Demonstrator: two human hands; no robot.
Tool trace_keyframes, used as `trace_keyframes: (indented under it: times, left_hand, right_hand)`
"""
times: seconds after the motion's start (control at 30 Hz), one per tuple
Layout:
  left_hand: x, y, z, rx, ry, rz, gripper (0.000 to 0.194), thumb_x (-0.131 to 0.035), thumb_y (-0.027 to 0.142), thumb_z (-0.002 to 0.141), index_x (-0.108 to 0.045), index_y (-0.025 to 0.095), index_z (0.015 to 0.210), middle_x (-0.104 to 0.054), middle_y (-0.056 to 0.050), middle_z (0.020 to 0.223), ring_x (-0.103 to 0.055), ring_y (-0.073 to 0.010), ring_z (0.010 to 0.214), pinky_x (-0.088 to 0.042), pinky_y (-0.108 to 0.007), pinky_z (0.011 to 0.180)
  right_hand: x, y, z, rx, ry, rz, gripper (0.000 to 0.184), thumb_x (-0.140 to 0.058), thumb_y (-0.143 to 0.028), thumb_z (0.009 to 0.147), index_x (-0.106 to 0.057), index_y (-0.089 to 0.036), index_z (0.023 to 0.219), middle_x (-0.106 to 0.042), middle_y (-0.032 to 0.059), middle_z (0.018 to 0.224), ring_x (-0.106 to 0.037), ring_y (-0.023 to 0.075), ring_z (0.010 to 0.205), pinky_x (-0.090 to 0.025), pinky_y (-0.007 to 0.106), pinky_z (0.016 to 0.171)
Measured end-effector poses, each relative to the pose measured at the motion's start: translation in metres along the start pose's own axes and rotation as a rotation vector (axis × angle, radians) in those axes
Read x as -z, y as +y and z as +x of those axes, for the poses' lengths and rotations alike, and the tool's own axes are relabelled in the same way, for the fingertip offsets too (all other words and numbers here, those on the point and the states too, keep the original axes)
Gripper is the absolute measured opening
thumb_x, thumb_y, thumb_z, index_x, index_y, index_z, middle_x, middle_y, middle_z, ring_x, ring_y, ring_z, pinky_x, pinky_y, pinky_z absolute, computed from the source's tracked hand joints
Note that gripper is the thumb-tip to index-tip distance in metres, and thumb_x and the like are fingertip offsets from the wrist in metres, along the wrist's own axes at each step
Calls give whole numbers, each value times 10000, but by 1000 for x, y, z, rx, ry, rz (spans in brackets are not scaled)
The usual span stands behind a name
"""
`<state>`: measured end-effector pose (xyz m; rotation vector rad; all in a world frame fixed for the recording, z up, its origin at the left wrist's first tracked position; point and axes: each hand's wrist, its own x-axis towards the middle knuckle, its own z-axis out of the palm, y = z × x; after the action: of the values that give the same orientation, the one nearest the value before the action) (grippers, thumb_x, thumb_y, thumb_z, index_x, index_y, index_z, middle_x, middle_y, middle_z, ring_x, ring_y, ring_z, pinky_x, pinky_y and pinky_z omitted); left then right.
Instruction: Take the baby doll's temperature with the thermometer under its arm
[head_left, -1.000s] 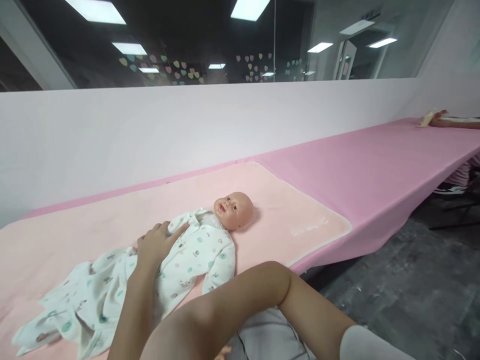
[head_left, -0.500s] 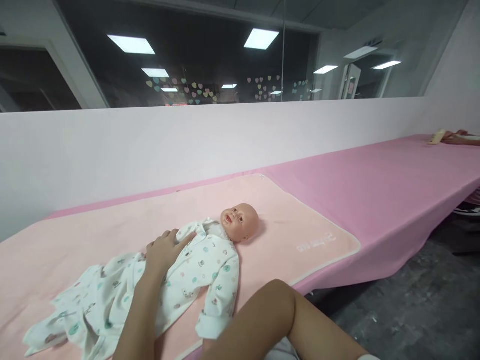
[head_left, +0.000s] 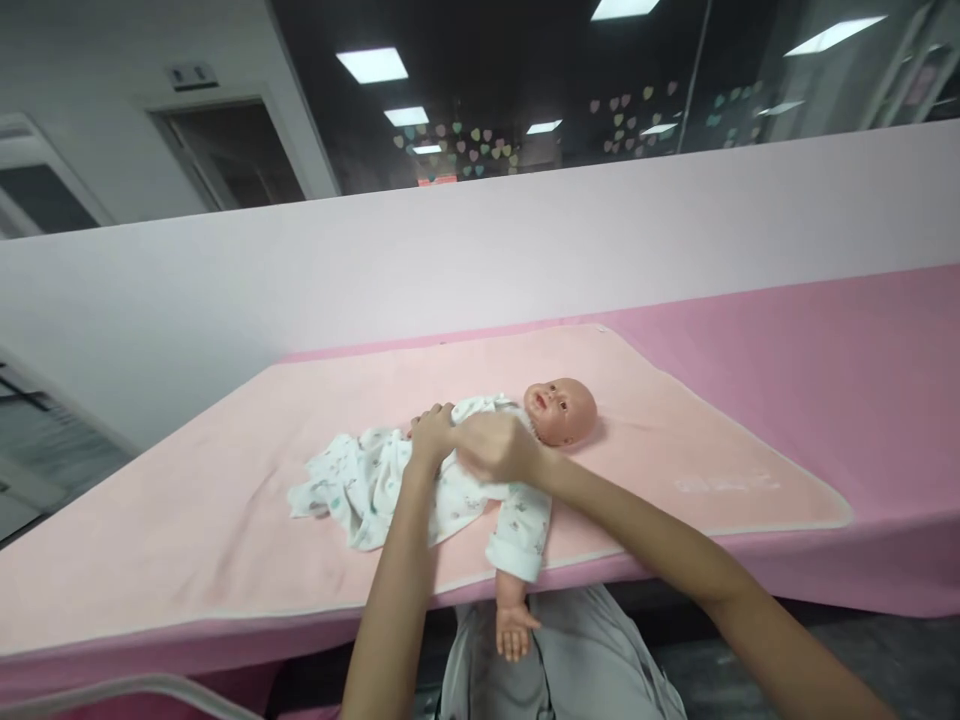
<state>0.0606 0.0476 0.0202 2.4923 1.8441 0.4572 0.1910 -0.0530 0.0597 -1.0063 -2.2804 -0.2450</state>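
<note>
A bald baby doll (head_left: 564,412) lies on its back on a peach mat (head_left: 720,430), head to the right. It wears a white printed romper (head_left: 465,505), the lower part loose and rumpled to the left. My left hand (head_left: 433,434) rests across the doll's middle, its fingers laid over the far side. Right beside it, my right hand (head_left: 495,447) is over the chest of the romper. Motion smears its fingers, so their grip cannot be made out. The doll's near hand (head_left: 514,632) sticks out of a cuffed sleeve past the table edge.
Pink cloth (head_left: 862,400) covers the long table under the mat. A low white wall (head_left: 225,290) runs along its back, with glass above. My grey-clad lap (head_left: 592,660) is against the front edge. A pale curved tube (head_left: 142,685) shows at lower left.
My right hand has come up from below the view to the doll's chest, beside my left hand. The camera view has swung left and drawn back, so the doll appears smaller.
</note>
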Motion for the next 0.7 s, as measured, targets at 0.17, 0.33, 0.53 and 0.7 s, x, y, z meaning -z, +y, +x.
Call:
trace_keyframes:
  times: [0.17,0.33,0.53,0.7]
  left_hand:
    - [-6,-4,7,34,35,-51,586,-242,634,822,-609,181,883,-644,-115,908,-583,-265,869,-360,-343,748]
    - [-13,-13,15,51,33,-227,595,-235,644,818,-628,203,749,-659,-79,775,-586,-224,765,-335,-279,628]
    - [-14,-15,13,35,70,-286,605,-253,660,805,-641,201,741,-660,-65,757,-581,-215,748,-345,-283,637]
    - [-13,-9,8,-9,161,-284,548,-363,651,781,-614,233,1030,-641,-76,1056,-553,-263,996,-343,-370,857]
  right_hand:
    - [-5,52,-4,-267,-105,-146,248,-357,-4,809,-586,-99,816,-624,133,783,-594,185,729,-454,267,647]
    - [-19,46,2,-442,-367,-346,252,-400,47,765,-578,-99,864,-623,127,847,-596,163,723,-430,235,644]
    - [-20,41,15,-533,-316,-392,150,-425,-59,830,-568,-92,860,-583,166,907,-577,171,746,-412,252,630]
    - [2,53,8,-547,-208,-257,187,-421,-114,848,-548,-138,713,-579,101,781,-542,150,653,-358,251,569]
